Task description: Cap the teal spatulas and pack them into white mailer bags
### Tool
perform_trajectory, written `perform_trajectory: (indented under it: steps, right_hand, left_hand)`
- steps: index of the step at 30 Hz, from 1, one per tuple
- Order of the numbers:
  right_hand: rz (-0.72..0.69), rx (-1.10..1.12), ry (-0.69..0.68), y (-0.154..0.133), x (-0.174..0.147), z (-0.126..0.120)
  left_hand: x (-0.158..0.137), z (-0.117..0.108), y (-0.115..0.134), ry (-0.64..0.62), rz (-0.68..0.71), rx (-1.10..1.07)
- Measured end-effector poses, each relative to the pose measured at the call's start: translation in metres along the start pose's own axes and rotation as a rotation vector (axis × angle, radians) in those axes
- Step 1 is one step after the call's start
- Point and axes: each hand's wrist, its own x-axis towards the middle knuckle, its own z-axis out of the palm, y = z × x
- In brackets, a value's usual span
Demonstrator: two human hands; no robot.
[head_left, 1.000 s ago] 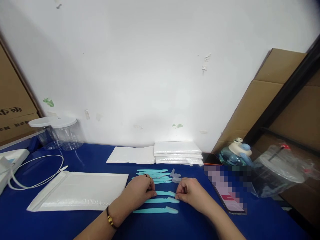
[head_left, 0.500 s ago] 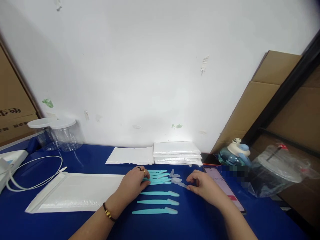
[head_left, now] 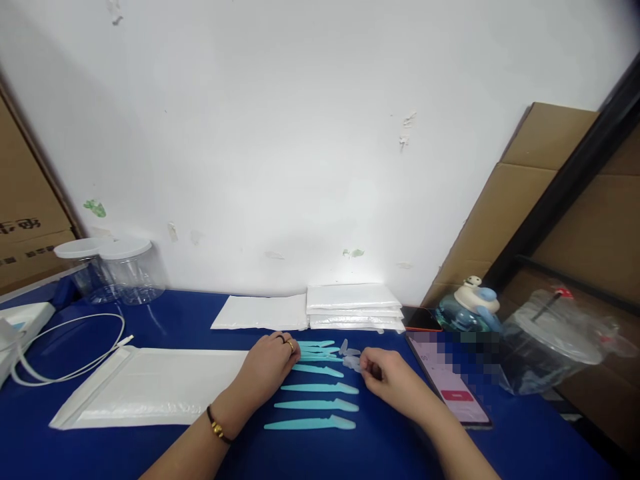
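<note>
Nearest on the blue surface, three razors with pale tips lie parallel, in front of the small pale caps. The envelope is well to the left of the caps; the phone is to their right. A fourth razor lies just in front of the caps, its handle end near the left hand. This hand, left of the caps, lies over the handles of the far razors, with fingers curled; I cannot tell if its grip holds one. The right hand is at the right edge of the caps, thumb and fingers bent together; whether a cap is in its grip, I cannot tell. Behind the caps there is a stack of white packets, near the wall.
</note>
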Motion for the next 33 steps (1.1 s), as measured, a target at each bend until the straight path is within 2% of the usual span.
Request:
perform_trajectory:
  steps: [7, 19, 26, 33]
  right_hand:
    - [0.020, 0.151, 0.005, -0.007, -0.001, -0.006]
    - [0.000, 0.208, -0.038, -0.016, -0.001, 0.000]
    - [0.016, 0.172, 0.023, -0.008, -0.002, -0.005]
    - [-0.006, 0.237, -0.054, -0.018, -0.002, 0.003]
  left_hand:
    - [-0.001, -0.002, 0.001, 0.044, 0.006, -0.030]
    - [-0.003, 0.000, 0.005, 0.050, 0.051, -0.054]
    - [-0.003, -0.003, 0.002, 0.038, 0.027, -0.059]
    - [-0.004, 0.001, 0.007, 0.024, 0.062, -0.149]
